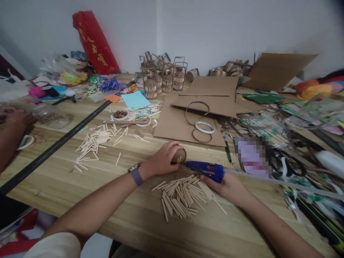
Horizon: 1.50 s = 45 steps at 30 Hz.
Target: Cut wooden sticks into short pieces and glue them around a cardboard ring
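Observation:
My left hand (165, 157) grips a small round cardboard piece (179, 156) with a ridged edge; short wooden sticks show by its fingertips. In my right hand (228, 186) is a blue hot glue gun (208, 170) with a small red light and a long glue stick trailing out of its back. The gun's nozzle points left and is close to the cardboard piece; I cannot tell whether they touch. Just below both hands lies a pile of short wooden sticks (182, 197) on the wooden table.
Another stick pile (94, 143) lies left, near a long black strip (59, 143). Cardboard sheets (166, 125) hold rings and a tape roll (204, 127). Small stick baskets (167, 82) stand behind. Tools and cables crowd the right. Another person's hand (16, 116) is at far left.

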Tool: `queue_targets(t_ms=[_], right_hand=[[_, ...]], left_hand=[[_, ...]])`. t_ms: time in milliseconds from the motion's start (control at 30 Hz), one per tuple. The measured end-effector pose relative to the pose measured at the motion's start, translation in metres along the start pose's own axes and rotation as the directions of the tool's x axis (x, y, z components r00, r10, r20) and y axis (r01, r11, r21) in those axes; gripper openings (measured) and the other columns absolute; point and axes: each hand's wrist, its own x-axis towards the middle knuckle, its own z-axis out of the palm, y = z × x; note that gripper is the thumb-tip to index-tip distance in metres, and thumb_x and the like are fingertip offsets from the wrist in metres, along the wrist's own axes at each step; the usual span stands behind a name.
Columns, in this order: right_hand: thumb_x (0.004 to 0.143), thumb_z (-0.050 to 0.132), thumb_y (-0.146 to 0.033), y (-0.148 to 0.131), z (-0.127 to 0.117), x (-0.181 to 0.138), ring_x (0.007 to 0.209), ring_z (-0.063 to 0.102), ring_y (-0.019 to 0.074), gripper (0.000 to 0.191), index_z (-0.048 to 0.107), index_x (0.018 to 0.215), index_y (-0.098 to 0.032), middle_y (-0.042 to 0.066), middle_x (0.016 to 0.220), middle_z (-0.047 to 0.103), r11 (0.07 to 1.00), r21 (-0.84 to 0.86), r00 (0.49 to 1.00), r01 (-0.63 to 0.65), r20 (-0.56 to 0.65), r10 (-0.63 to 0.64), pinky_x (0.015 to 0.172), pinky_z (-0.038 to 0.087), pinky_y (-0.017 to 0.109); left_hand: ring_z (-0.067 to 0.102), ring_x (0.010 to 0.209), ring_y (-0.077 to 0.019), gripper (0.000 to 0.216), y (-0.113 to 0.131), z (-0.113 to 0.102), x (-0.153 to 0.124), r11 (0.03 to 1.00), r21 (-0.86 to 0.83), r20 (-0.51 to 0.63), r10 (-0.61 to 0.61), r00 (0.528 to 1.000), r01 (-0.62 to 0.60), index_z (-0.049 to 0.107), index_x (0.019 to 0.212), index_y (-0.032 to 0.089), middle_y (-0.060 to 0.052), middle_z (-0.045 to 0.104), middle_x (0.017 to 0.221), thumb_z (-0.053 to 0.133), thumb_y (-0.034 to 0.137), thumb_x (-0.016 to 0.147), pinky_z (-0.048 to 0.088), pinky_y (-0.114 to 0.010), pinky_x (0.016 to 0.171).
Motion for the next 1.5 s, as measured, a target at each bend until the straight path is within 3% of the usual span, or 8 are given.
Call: queue_targets(t_ms=[300,1233,1500], right_hand=[[0.080,0.048,-0.052,-0.0026,0.0019,0.0001,0.078,0.070,0.0258,0.039,0.072,0.092,-0.023,0.005,0.084,0.076,0.995,-0.096,1.000,0.014,-0.021,-0.016,0.071,0.055,0.035],[0.080,0.049,-0.048,-0.0056,0.0041,-0.0013,0.082,0.070,0.0269,0.033,0.070,0.089,-0.024,0.006,0.088,0.076,0.998,-0.056,0.998,0.043,-0.040,-0.046,0.074,0.056,0.036],[0.081,0.047,-0.049,-0.0046,0.0055,-0.0019,0.077,0.070,0.0263,0.034,0.071,0.087,-0.025,0.005,0.081,0.076,0.996,-0.085,0.998,0.025,-0.049,-0.029,0.070,0.056,0.036]], left_hand=[[0.037,0.129,-0.0279,0.062,-0.0016,0.0008,0.0002,1.000,0.008,-0.004,0.018,1.000,-0.018,0.044,0.127,0.015,-0.016,0.041,0.134,0.060,0.012,0.067,0.032,-0.045,0.110],[0.038,0.128,-0.0290,0.061,-0.0018,0.0003,0.0005,0.999,-0.038,-0.014,0.007,1.000,-0.007,0.045,0.126,0.019,-0.014,0.042,0.134,0.061,0.014,0.067,0.032,-0.047,0.109],[0.038,0.128,-0.0292,0.061,-0.0007,0.0004,0.0013,1.000,-0.007,-0.011,0.015,1.000,-0.015,0.045,0.126,0.013,-0.017,0.043,0.133,0.061,0.014,0.067,0.033,-0.045,0.109]])
